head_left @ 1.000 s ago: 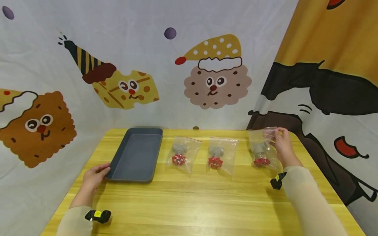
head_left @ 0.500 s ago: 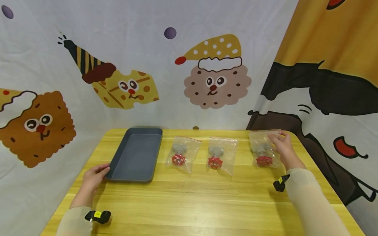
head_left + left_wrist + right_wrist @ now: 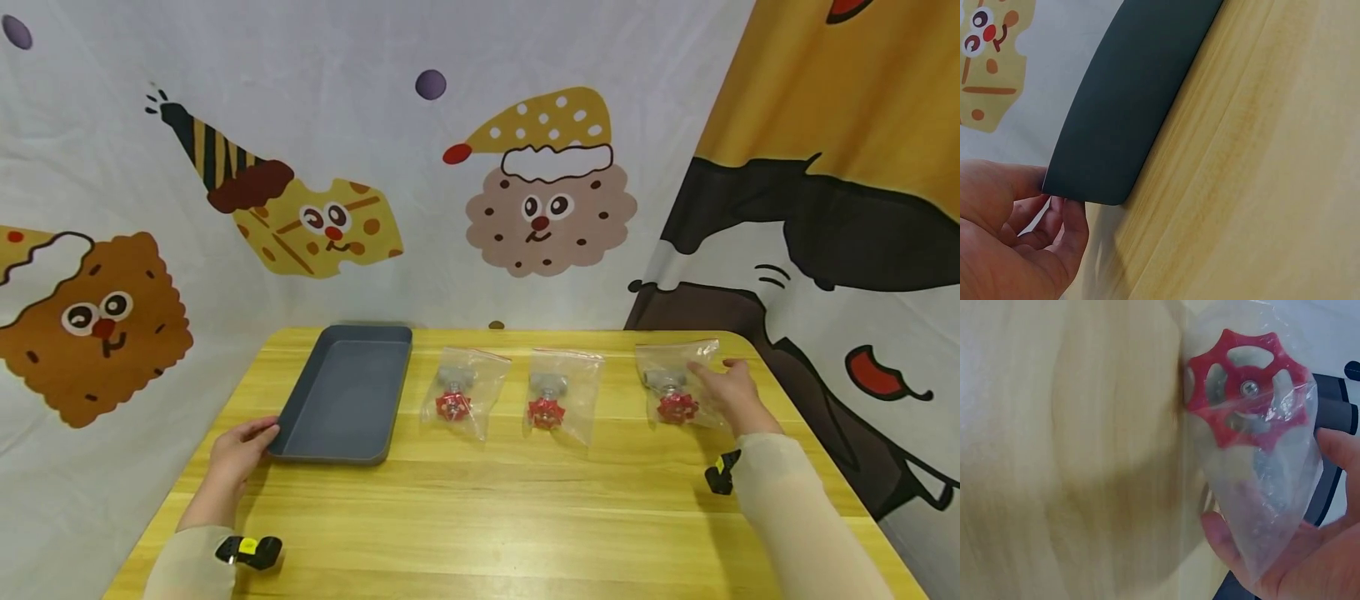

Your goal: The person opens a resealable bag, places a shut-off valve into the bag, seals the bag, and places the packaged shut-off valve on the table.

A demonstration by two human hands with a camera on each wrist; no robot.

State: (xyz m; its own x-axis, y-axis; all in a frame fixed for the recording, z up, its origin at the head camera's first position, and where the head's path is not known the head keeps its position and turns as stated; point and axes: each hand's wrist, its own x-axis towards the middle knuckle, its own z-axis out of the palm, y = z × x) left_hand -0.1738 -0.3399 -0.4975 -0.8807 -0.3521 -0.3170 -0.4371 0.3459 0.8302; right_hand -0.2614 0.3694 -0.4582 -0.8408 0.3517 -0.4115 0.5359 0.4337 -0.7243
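Observation:
In the head view my left hand [image 3: 238, 454] is at the near left corner of a dark grey baking tray [image 3: 341, 404]. The left wrist view shows its thumb at the rim and curled fingers against the tray's [image 3: 1125, 100] side. At the right, a clear zip bag [image 3: 701, 354] holds a grey valve with a red handwheel [image 3: 677, 408]. My right hand [image 3: 733, 392] is beside this bag, thumb over its right part. The right wrist view shows the fingers spread apart around the bagged valve's lower end, with the red handwheel [image 3: 1249, 387] facing up.
Two more clear bags stand in a row between the tray and my right hand. They hold valves with red handwheels, one at the left [image 3: 453, 406] and one in the middle [image 3: 547, 413]. A cartoon-printed cloth [image 3: 435, 250] hangs behind the wooden table [image 3: 480, 525].
The right-hand bag has come down to lie on the table. My right hand has let go of its top edge and shifted slightly right and nearer. My left hand and tray stay put.

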